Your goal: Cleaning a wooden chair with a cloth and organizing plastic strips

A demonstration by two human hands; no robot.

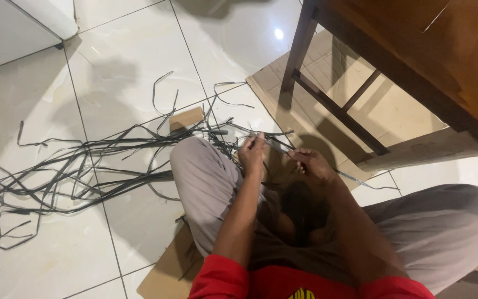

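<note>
Just right of the frame's centre, the person's left hand [252, 152] is raised with its fingers curled in, pinching a thin, flat dark grey strip [275, 145] that runs on to the right towards the other hand. The right hand [311, 164] sits just beside it, a little lower and further right, closed in a loose fist around the same strip, with the knuckles turned upward; how tightly the fingers press cannot be told. Both forearms rise from red sleeves [219, 279] at the bottom edge. The hands work above the person's bent knees, clad in loose beige-grey trousers [200, 177], one knee at centre and the other leg stretching to the lower right. From the hands a long tangled heap of similar dark, ribbon-like strips [56, 171] spreads across the glossy white floor tiles [123, 72] to the left edge of the frame, some pieces curling loose towards the upper middle. The person sits on a flattened sheet of brown cardboard [164, 271], which shows at the lower centre and again behind the knee. In the upper right stands a dark brown wooden table [438, 50] with a slanted leg and crossbars, over another pale cardboard sheet [327, 72]. A white cabinet corner [12, 27] fills the upper left.
</note>
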